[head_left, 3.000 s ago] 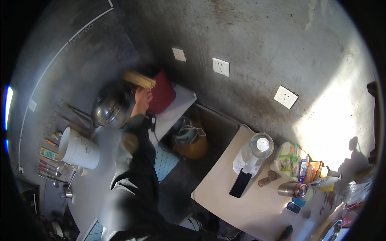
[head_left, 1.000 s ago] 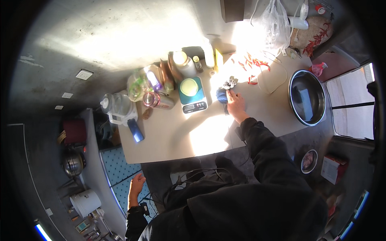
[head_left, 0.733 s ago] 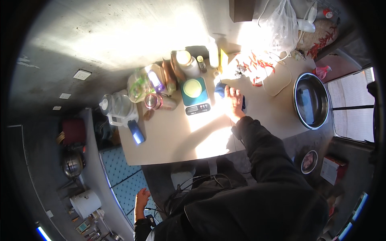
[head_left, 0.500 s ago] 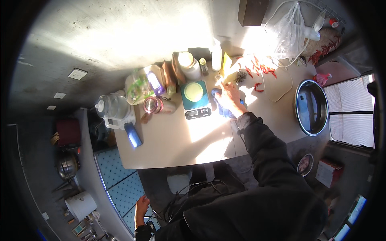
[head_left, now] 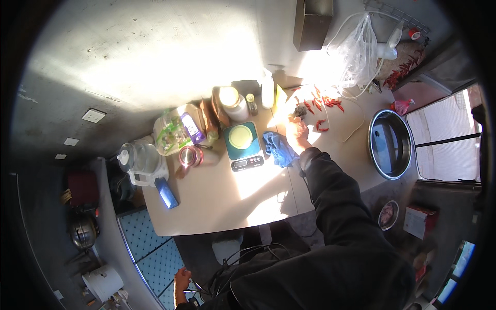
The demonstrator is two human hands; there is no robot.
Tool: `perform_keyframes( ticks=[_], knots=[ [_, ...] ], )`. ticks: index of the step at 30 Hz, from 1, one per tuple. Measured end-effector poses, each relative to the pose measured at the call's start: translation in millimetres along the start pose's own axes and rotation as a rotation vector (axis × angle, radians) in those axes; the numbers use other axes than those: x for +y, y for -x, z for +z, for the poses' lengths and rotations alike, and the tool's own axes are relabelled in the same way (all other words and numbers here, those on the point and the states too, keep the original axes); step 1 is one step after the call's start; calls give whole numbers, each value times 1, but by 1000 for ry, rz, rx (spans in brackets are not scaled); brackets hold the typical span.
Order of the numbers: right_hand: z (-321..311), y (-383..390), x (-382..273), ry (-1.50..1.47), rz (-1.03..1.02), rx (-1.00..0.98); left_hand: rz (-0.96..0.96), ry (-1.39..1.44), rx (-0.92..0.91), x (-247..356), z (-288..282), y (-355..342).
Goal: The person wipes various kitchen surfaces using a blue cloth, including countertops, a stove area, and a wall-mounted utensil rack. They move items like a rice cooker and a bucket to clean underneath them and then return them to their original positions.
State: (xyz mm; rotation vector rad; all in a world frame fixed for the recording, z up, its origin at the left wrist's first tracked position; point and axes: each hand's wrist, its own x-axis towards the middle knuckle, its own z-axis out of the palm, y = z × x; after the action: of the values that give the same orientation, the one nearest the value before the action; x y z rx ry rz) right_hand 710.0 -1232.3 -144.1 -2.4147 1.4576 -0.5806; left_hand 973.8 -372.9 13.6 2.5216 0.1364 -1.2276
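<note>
My right hand [head_left: 296,133] is over the table beside a small dark, rough clump [head_left: 300,110]. Its fingers are bent toward the clump, but glare hides whether they grip it. Left of this hand lies a crumpled blue cloth [head_left: 278,149]. A kitchen scale [head_left: 247,164] with a teal top stands farther left, bearing a round pale-yellow dish or lid [head_left: 240,137]. Down at my left side, away from the table, hangs my left hand [head_left: 182,280], fingers loosely bent and holding nothing visible.
Red chillies [head_left: 321,102] lie near a white cord. A metal basin [head_left: 391,144] stands at the right edge. Jars and bottles [head_left: 235,106] line the wall. At left are a red-lidded jar [head_left: 191,156], a clear pitcher [head_left: 142,159] and a blue box [head_left: 166,192].
My right hand has moved off the blue cloth toward the dark clump, uncovering the cloth. My left hand still hangs low. The view has shifted slightly.
</note>
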Motion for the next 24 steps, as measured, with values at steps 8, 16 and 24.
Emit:
perform_keyframes(
  ticks=[8, 16, 24],
  knots=[
    [-40, 7, 8, 119, -70, 274, 28, -56, -31, 15, 11, 2],
    [-22, 51, 66, -600, 186, 196, 142, -35, -72, 49, 7, -22],
    [-67, 144, -32, 47, -364, -254, 338, -339, -102, 151, 0, 0]
  ],
)
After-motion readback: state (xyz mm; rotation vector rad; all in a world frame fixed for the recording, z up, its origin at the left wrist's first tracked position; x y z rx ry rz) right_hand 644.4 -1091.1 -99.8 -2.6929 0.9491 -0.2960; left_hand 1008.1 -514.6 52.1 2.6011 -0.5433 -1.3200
